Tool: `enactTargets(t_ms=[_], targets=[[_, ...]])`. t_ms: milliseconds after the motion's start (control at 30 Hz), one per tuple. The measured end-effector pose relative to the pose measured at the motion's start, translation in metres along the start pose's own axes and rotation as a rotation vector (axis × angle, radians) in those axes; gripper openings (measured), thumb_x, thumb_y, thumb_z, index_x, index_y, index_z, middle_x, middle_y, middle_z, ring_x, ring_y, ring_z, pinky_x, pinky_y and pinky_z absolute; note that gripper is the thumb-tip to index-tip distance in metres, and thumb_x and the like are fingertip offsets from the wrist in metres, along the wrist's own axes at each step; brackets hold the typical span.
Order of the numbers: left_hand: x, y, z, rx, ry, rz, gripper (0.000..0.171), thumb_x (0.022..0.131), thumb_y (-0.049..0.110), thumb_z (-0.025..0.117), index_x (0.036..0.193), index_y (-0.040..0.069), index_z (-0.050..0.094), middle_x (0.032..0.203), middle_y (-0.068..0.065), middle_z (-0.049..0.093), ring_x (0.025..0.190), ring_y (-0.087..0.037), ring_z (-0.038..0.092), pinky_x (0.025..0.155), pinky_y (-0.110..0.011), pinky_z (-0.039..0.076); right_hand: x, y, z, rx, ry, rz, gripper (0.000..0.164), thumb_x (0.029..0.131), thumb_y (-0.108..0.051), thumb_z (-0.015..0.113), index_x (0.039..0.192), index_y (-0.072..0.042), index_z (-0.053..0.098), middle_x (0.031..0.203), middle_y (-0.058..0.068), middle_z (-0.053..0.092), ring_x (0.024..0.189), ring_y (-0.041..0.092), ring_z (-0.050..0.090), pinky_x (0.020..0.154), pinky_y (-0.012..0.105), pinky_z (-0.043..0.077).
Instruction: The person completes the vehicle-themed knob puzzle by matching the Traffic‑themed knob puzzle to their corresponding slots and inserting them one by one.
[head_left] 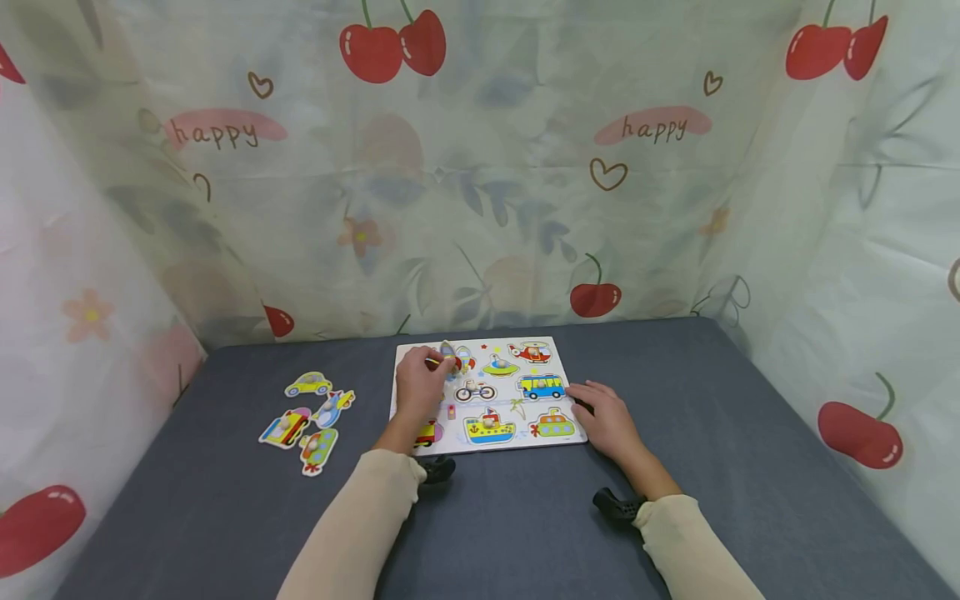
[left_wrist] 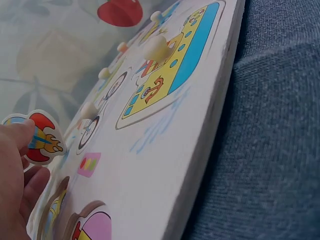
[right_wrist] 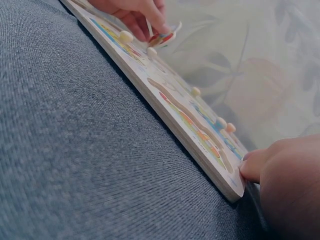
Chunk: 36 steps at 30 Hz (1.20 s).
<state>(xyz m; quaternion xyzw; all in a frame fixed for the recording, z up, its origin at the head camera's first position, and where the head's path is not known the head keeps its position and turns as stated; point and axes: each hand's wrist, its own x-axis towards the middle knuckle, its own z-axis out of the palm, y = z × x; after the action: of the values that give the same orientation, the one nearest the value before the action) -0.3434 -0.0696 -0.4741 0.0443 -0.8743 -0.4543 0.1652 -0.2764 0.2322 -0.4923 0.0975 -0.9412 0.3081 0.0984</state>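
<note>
My left hand (head_left: 422,385) pinches a rocket puzzle piece (left_wrist: 46,145) with red fins and a flame tail. The piece is tilted and held over the upper left part of the white knobbed puzzle board (head_left: 442,446). At the board's right edge, my right hand (head_left: 606,421) rests with its fingers extended and fingertips touching the rim. Bus (head_left: 542,387), boat (head_left: 489,427), bicycle (head_left: 476,390), flying saucer (head_left: 499,365) and helicopter (head_left: 530,353) pieces sit in the board. The submarine recess (head_left: 553,423) shows its printed picture without a knob.
Left of the board lie loose pieces: a yellow car (head_left: 308,384), an airplane (head_left: 333,408), a train (head_left: 285,427) and a submarine (head_left: 318,451). A dark cloth covers the table (head_left: 510,525). Printed curtains (head_left: 480,208) enclose the back and sides.
</note>
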Motion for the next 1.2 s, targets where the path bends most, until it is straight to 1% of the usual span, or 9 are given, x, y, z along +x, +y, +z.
enactTargets(t_ms=[167, 367, 500, 700, 833, 933, 1067, 1200], targets=[[0.002, 0.003, 0.002, 0.006, 0.004, 0.005, 0.019, 0.088, 0.028, 0.074, 0.086, 0.011, 0.064, 0.086, -0.004, 0.058, 0.079, -0.02, 0.055, 0.065, -0.03, 0.047, 0.0, -0.001, -0.001, 0.005, -0.004, 0.009, 0.037, 0.096, -0.01, 0.061, 0.132, -0.002, 0.06, 0.135, 0.016, 0.057, 0.135, 0.037, 0.038, 0.107, 0.058, 0.029], [0.004, 0.006, 0.005, 0.011, -0.001, 0.006, 0.019, 0.089, 0.028, 0.073, 0.086, 0.011, 0.064, 0.088, -0.004, 0.059, 0.082, -0.019, 0.055, 0.069, -0.031, 0.047, 0.001, -0.002, -0.001, 0.002, -0.004, 0.002, 0.037, 0.096, -0.01, 0.061, 0.131, -0.002, 0.06, 0.135, 0.016, 0.057, 0.135, 0.037, 0.038, 0.107, 0.057, 0.029], [0.004, 0.006, 0.009, 0.006, -0.002, 0.011, 0.019, 0.089, 0.028, 0.073, 0.085, 0.011, 0.065, 0.087, -0.004, 0.059, 0.082, -0.019, 0.056, 0.069, -0.031, 0.047, 0.001, -0.003, -0.001, -0.002, -0.005, -0.002, 0.037, 0.095, -0.01, 0.061, 0.131, -0.002, 0.06, 0.134, 0.016, 0.057, 0.134, 0.037, 0.038, 0.107, 0.057, 0.029], [0.004, 0.004, 0.013, 0.007, 0.013, 0.012, 0.019, 0.089, 0.028, 0.073, 0.085, 0.011, 0.064, 0.086, -0.003, 0.059, 0.08, -0.018, 0.056, 0.067, -0.03, 0.048, 0.0, -0.003, -0.001, -0.003, -0.003, -0.003, 0.037, 0.095, -0.01, 0.061, 0.131, -0.001, 0.06, 0.134, 0.017, 0.057, 0.134, 0.038, 0.038, 0.107, 0.058, 0.029], [0.004, 0.004, 0.014, -0.003, 0.024, 0.02, 0.016, 0.088, 0.025, 0.073, 0.086, 0.012, 0.063, 0.087, -0.003, 0.059, 0.08, -0.018, 0.057, 0.068, -0.031, 0.047, 0.0, -0.003, 0.0, -0.002, -0.004, -0.003, 0.037, 0.095, -0.01, 0.061, 0.131, -0.001, 0.06, 0.134, 0.016, 0.057, 0.134, 0.038, 0.038, 0.107, 0.058, 0.029], [0.004, 0.004, 0.015, -0.004, 0.027, 0.039, 0.015, 0.088, 0.022, 0.073, 0.088, 0.012, 0.062, 0.088, -0.003, 0.059, 0.081, -0.018, 0.057, 0.069, -0.031, 0.047, 0.0, -0.002, 0.0, -0.001, -0.004, 0.003, 0.037, 0.095, -0.01, 0.061, 0.132, -0.002, 0.06, 0.134, 0.016, 0.057, 0.135, 0.038, 0.038, 0.107, 0.058, 0.029], [0.004, 0.006, 0.016, 0.014, 0.023, 0.052, 0.013, 0.09, 0.022, 0.071, 0.09, 0.013, 0.062, 0.089, -0.003, 0.059, 0.082, -0.018, 0.056, 0.07, -0.031, 0.047, -0.001, -0.002, -0.001, -0.001, -0.004, 0.007, 0.037, 0.095, -0.01, 0.061, 0.132, -0.002, 0.06, 0.134, 0.016, 0.057, 0.135, 0.038, 0.038, 0.107, 0.058, 0.029], [0.004, 0.008, 0.015, 0.046, 0.013, 0.051, 0.012, 0.091, 0.024, 0.07, 0.09, 0.015, 0.062, 0.088, -0.001, 0.058, 0.081, -0.018, 0.055, 0.069, -0.03, 0.046, -0.001, -0.003, -0.001, -0.005, -0.005, 0.007, 0.037, 0.095, -0.011, 0.061, 0.132, -0.002, 0.06, 0.134, 0.016, 0.057, 0.135, 0.038, 0.038, 0.107, 0.058, 0.029]])
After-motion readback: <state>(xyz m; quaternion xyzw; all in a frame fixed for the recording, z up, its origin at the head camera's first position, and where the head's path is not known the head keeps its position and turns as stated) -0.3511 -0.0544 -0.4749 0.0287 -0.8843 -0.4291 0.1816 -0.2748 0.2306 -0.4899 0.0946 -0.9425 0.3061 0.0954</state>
